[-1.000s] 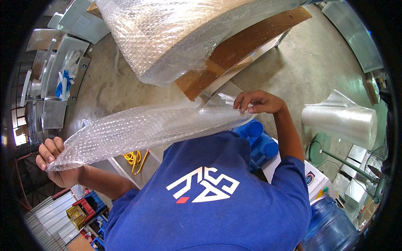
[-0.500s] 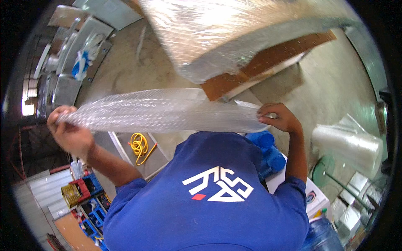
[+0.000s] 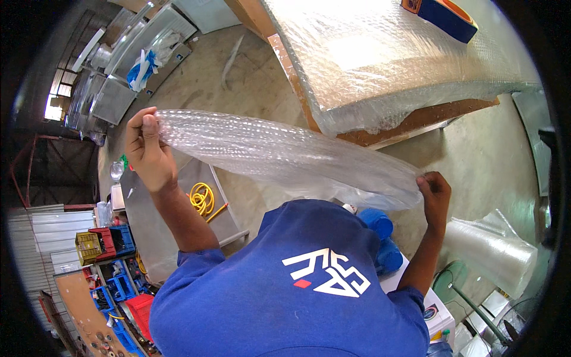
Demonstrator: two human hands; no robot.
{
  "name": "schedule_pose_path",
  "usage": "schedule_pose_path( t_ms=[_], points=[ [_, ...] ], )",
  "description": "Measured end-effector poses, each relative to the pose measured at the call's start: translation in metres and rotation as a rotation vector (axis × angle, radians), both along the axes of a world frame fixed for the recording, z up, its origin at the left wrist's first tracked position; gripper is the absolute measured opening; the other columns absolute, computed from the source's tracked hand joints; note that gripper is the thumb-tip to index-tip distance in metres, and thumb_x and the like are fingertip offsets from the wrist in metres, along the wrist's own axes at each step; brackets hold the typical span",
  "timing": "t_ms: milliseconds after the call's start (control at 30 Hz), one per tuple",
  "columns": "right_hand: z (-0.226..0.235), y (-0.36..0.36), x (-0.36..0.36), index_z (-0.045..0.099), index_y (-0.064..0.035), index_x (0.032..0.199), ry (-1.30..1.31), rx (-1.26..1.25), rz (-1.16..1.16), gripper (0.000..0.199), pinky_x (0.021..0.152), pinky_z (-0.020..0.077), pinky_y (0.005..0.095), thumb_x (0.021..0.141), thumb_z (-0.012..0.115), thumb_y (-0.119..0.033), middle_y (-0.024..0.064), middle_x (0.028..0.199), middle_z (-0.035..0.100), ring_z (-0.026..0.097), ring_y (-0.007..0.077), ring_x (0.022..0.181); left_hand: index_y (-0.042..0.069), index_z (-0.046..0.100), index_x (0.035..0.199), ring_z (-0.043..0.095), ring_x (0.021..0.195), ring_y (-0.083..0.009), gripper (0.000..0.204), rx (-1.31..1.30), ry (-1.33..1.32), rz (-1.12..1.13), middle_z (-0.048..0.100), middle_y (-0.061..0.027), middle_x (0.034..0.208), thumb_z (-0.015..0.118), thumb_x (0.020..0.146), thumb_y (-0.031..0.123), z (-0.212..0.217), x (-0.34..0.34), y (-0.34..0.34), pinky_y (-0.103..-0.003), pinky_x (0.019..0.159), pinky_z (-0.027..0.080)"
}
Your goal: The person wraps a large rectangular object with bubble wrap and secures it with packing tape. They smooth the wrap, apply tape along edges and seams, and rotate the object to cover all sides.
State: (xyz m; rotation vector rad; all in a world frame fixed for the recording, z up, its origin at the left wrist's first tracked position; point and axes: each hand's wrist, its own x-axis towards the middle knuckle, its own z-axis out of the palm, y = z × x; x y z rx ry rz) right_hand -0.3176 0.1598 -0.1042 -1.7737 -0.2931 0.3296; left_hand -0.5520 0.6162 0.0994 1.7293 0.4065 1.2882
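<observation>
Concrete floor (image 3: 256,95) stretches left of wrapped block (image 3: 380,83), leaving room between block and grey table (image 3: 148,238). Block's near corner meets bubble-wrap sheet's (image 3: 273,154) upper edge in view; contact unclear. Sheet spans between both hands, left end higher. Left hand (image 3: 150,152) nearly closed, pinching left end. Right hand (image 3: 436,193) curled, gripping right end. Tape roll (image 3: 443,19) atop block.

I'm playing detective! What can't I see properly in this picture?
All in the head view:
Gripped right end of the bubble-wrap sheet: hidden by the right hand.
Inside the big bundle: veiled by shiny wrap.
Blue-and-orange roll: cut off by the top edge.
Tiny things on the brown board: too small to name.
</observation>
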Motion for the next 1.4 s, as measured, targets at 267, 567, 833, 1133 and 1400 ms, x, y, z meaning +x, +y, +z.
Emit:
schedule_pose_path(
  t_ms=[267, 567, 833, 1133, 1400],
  points=[
    [0.058, -0.057, 0.002, 0.069, -0.0007, 0.097, -0.184, 0.033, -0.11, 0.009, 0.08, 0.0451, 0.0225, 0.089, 0.073, -0.003, 0.0002, 0.09, 0.065, 0.057, 0.0086, 0.085, 0.001, 0.064, 0.105, 0.057, 0.087, -0.0119, 0.018, -0.077, -0.022, -0.383, 0.064, -0.0045, 0.095, 0.066, 0.098, 0.017, -0.037, -0.003, 0.012, -0.025, 0.078, 0.045],
    [0.092, -0.074, 0.048, 0.069, -0.0003, 0.096, -0.43, -0.131, -0.25, 0.01, 0.083, 0.0458, 0.0244, 0.092, 0.072, -0.009, 0.0005, 0.09, 0.066, 0.058, 0.0097, 0.088, 0.0, 0.067, 0.103, 0.058, 0.089, -0.0107, 0.012, -0.082, 0.028, -0.454, 0.066, -0.0035, 0.096, 0.07, 0.092, 0.006, -0.105, 0.062, 0.023, -0.024, 0.081, 0.045],
    [0.125, -0.077, 0.067, 0.071, -0.0014, 0.097, -0.49, -0.145, -0.271, 0.009, 0.083, 0.0464, 0.024, 0.091, 0.073, -0.007, 0.0001, 0.09, 0.067, 0.059, 0.0088, 0.087, 0.001, 0.07, 0.101, 0.06, 0.091, -0.01, 0.01, -0.199, -0.068, -0.596, 0.068, -0.0025, 0.096, 0.07, 0.091, 0.002, -0.128, 0.117, 0.031, -0.026, 0.083, 0.047],
    [0.142, -0.108, 0.041, 0.067, -0.0021, 0.093, -0.526, -0.17, -0.242, 0.007, 0.086, 0.0458, 0.0252, 0.089, 0.073, -0.002, 0.0006, 0.093, 0.063, 0.058, 0.0109, 0.091, 0.001, 0.062, 0.094, 0.057, 0.083, -0.0161, 0.007, -0.068, -0.179, -0.844, 0.062, -0.0072, 0.087, 0.068, 0.09, 0.002, -0.126, 0.112, 0.042, -0.029, 0.075, 0.046],
    [0.153, -0.114, 0.017, 0.066, -0.0021, 0.093, -0.48, -0.155, -0.328, 0.008, 0.085, 0.0442, 0.0233, 0.09, 0.073, -0.006, -0.0007, 0.092, 0.06, 0.055, 0.0091, 0.09, 0.0, 0.063, 0.096, 0.055, 0.081, -0.0136, 0.007, -0.053, -0.105, -0.838, 0.061, -0.0059, 0.087, 0.066, 0.09, -0.002, -0.116, 0.117, 0.039, -0.027, 0.075, 0.045]
  ],
)
